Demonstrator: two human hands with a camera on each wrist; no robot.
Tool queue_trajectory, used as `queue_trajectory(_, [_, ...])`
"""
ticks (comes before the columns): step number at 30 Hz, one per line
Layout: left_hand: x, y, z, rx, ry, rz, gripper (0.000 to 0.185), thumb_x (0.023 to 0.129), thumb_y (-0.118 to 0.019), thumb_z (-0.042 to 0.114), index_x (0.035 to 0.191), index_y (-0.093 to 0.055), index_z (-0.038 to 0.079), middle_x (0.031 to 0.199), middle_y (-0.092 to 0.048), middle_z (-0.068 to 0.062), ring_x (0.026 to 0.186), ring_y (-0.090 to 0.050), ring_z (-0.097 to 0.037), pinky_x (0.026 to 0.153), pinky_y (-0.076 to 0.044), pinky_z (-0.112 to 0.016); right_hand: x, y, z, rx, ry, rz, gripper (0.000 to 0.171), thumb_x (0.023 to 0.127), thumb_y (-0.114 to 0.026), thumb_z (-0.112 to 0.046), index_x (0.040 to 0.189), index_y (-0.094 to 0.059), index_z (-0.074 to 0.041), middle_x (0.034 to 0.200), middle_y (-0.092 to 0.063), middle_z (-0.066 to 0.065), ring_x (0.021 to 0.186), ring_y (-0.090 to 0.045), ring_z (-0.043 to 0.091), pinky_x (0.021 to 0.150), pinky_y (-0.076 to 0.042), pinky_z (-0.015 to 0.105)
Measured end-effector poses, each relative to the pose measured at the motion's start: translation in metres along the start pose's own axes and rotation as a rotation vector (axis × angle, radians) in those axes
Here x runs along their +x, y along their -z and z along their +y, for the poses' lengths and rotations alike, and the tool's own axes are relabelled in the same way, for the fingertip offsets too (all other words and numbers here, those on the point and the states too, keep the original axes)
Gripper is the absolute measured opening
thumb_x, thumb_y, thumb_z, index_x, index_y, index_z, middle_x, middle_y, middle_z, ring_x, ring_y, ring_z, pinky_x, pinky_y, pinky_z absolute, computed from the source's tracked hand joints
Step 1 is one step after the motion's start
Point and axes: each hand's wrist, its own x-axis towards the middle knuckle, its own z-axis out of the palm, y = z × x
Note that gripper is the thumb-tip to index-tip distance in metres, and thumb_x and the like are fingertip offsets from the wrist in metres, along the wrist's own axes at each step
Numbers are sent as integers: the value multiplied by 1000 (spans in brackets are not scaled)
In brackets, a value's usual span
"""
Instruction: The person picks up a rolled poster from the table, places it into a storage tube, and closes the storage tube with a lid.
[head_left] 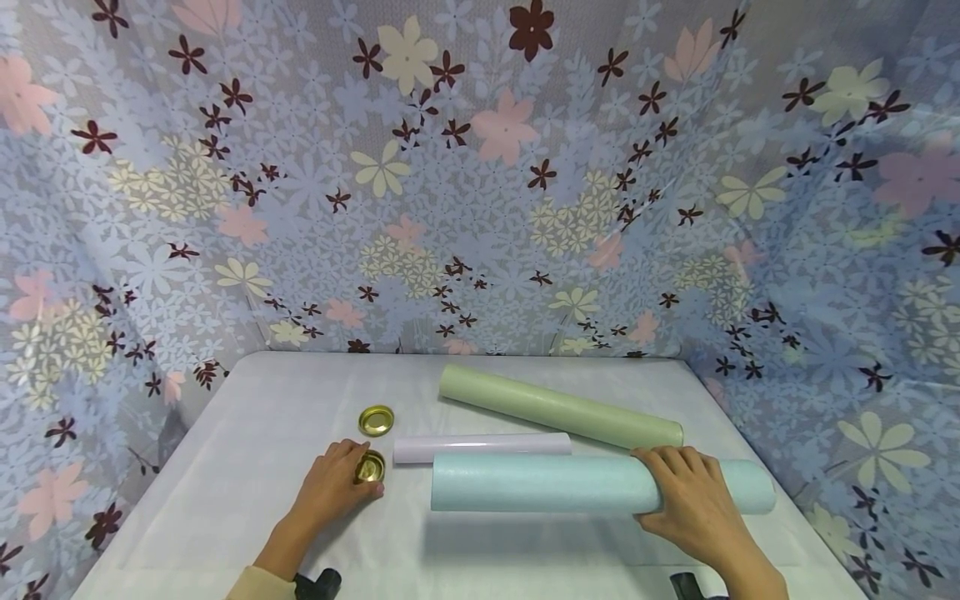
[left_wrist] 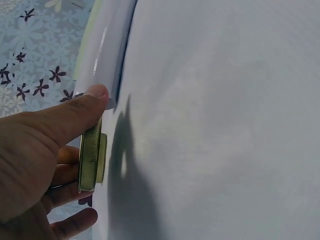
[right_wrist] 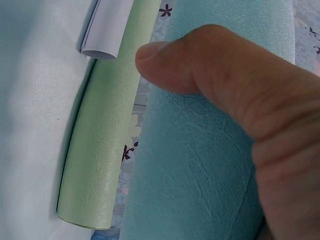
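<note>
My left hand (head_left: 333,487) pinches a small gold metal lid (head_left: 370,467) between thumb and fingers, just off the table; in the left wrist view the gold lid (left_wrist: 91,159) stands on edge under my thumb (left_wrist: 75,117). A second gold lid (head_left: 376,420) lies flat just beyond it. My right hand (head_left: 686,492) grips a light blue roll (head_left: 540,483) near its right end; my thumb (right_wrist: 200,65) lies across the blue roll (right_wrist: 195,175). Behind it lie a thin white roll (head_left: 480,447) and a light green roll (head_left: 558,408).
The white table (head_left: 225,467) is closed in by a flowered curtain (head_left: 480,183) at the back and both sides. The green roll (right_wrist: 100,150) and white roll (right_wrist: 107,27) lie close beside the blue one.
</note>
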Motion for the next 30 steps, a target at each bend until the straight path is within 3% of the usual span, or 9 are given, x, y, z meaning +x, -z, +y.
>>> queue_trajectory(17, [0, 18, 6, -21, 31, 28, 66, 74, -77, 38, 126, -57, 1, 117, -59, -12, 107, -54, -28, 87, -45, -46, 1, 0, -1, 0, 2, 4, 80, 43, -90, -35, 115, -60, -16, 102, -63, 6, 95, -55, 33, 79, -39, 53])
queue_trajectory(30, [-3, 31, 12, -86, 26, 110, 65, 74, -78, 36, 127, -57, 6, 115, -61, -10, 106, -55, -28, 88, -45, -48, 0, 1, 0, -2, 0, 6, 81, 42, -90, -36, 115, -60, -17, 103, -63, 6, 96, -55, 33, 79, -39, 53])
